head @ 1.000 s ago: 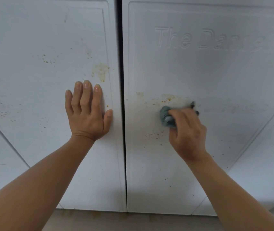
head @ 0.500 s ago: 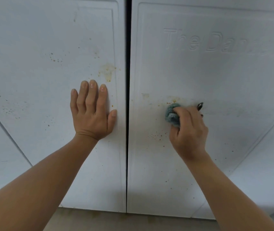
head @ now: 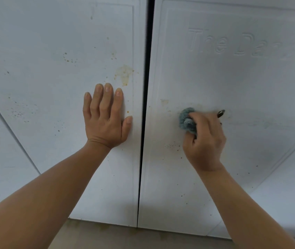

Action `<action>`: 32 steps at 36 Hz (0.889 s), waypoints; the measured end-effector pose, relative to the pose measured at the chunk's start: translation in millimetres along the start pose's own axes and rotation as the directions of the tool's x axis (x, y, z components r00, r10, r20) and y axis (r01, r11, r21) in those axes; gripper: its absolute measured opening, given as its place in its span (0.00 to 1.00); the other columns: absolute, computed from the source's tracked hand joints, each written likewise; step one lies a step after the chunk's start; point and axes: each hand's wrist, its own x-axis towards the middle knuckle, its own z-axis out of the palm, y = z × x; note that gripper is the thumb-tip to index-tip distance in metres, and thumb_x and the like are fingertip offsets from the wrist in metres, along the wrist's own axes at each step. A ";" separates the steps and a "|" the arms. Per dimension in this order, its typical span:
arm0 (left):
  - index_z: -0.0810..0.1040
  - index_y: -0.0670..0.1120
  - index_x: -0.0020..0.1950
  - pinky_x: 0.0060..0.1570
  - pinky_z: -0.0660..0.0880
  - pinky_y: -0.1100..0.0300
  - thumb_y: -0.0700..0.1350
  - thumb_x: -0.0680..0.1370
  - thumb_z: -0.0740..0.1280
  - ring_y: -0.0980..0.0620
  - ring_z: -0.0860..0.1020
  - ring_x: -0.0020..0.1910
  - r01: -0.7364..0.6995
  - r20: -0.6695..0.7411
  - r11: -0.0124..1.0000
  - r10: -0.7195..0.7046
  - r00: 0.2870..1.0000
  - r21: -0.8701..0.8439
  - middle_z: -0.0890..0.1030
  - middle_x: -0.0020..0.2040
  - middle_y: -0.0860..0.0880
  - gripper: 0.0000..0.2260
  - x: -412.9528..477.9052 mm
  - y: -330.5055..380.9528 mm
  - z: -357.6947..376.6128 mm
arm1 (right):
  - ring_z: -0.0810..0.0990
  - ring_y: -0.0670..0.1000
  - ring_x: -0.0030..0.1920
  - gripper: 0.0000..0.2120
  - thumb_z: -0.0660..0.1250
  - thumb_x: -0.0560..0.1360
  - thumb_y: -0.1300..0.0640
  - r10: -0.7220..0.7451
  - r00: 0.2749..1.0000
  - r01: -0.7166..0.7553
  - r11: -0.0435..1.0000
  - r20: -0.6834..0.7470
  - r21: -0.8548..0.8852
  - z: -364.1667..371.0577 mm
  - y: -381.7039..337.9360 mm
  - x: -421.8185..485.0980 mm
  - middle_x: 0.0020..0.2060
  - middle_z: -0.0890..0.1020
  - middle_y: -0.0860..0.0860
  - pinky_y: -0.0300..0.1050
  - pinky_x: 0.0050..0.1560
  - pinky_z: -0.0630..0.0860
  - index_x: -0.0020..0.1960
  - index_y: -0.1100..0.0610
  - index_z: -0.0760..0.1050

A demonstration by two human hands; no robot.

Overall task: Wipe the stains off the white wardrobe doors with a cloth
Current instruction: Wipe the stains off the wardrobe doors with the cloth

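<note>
Two white wardrobe doors fill the view, split by a dark vertical gap. My left hand [head: 106, 115] lies flat, fingers straight, on the left door [head: 53, 87], just below a yellowish-brown stain [head: 124, 74]. My right hand [head: 204, 139] grips a bunched blue-grey cloth [head: 187, 119] and presses it against the right door [head: 233, 78]. The cloth sits over a faint yellow smear; small brown specks [head: 173, 146] lie below and left of it. Most of the cloth is hidden under my fingers.
Embossed lettering [head: 233, 44] runs across the top of the right door. Scattered specks [head: 21, 112] dot the left door's lower left area. A tan floor strip [head: 107, 234] shows beneath the door bottoms. Diagonal grooves cross both doors' outer corners.
The cloth in my right hand has stayed over the same smear, which looks fainter now. My left hand stays flat on the left door. The view has drifted slightly to the left.
</note>
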 end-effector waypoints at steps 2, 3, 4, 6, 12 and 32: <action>0.59 0.40 0.82 0.77 0.59 0.35 0.56 0.82 0.55 0.41 0.52 0.83 -0.001 -0.002 1.000 0.001 1.000 0.010 0.63 0.77 0.36 0.32 0.2 0.0 0.2 | 0.80 0.58 0.41 0.11 0.61 0.75 0.70 -0.071 0.996 0.069 0.996 0.045 0.060 -1.8 0.7 -0.4 0.43 0.82 0.59 0.51 0.36 0.79 0.51 0.67 0.81; 0.59 0.40 0.82 0.77 0.58 0.36 0.56 0.82 0.55 0.41 0.52 0.83 0.001 -0.001 1.000 -0.001 1.000 0.008 0.63 0.77 0.36 0.32 0.1 0.0 0.2 | 0.79 0.57 0.42 0.11 0.61 0.74 0.71 -0.021 1.000 0.020 0.997 0.012 0.077 -3.5 1.7 3.7 0.43 0.82 0.60 0.49 0.39 0.79 0.50 0.67 0.81; 0.60 0.40 0.82 0.77 0.58 0.36 0.56 0.82 0.55 0.41 0.52 0.83 0.002 -0.001 1.000 -0.002 1.000 0.007 0.63 0.77 0.36 0.32 0.0 -0.3 0.3 | 0.79 0.56 0.44 0.11 0.62 0.73 0.72 0.051 0.998 -0.048 0.995 -0.042 0.084 -4.4 2.8 8.0 0.44 0.81 0.60 0.46 0.41 0.79 0.51 0.68 0.81; 0.60 0.40 0.81 0.77 0.58 0.36 0.56 0.82 0.55 0.41 0.52 0.83 0.004 -0.002 1.000 -0.004 1.000 0.017 0.63 0.77 0.36 0.32 -0.2 -0.6 0.2 | 0.79 0.56 0.43 0.12 0.64 0.71 0.75 0.121 0.988 -0.116 0.992 -0.100 0.057 -3.7 -0.4 14.0 0.43 0.81 0.60 0.44 0.40 0.77 0.51 0.68 0.81; 0.60 0.40 0.82 0.78 0.57 0.37 0.56 0.82 0.55 0.41 0.51 0.83 0.001 -0.007 1.000 -0.001 1.000 0.015 0.63 0.77 0.37 0.32 -0.2 0.3 0.8 | 0.81 0.57 0.42 0.12 0.62 0.74 0.72 -0.045 0.998 0.045 0.999 -0.032 0.011 -2.9 0.9 11.5 0.43 0.82 0.57 0.47 0.36 0.77 0.51 0.64 0.83; 0.61 0.39 0.81 0.78 0.56 0.37 0.55 0.81 0.56 0.41 0.51 0.83 0.006 -0.015 1.000 -0.006 1.000 0.013 0.63 0.77 0.36 0.31 -0.1 1.0 -0.3 | 0.78 0.55 0.37 0.06 0.68 0.80 0.63 -0.211 0.977 0.211 0.977 -0.001 -0.042 5.9 -33.1 60.5 0.38 0.81 0.55 0.43 0.29 0.70 0.49 0.61 0.84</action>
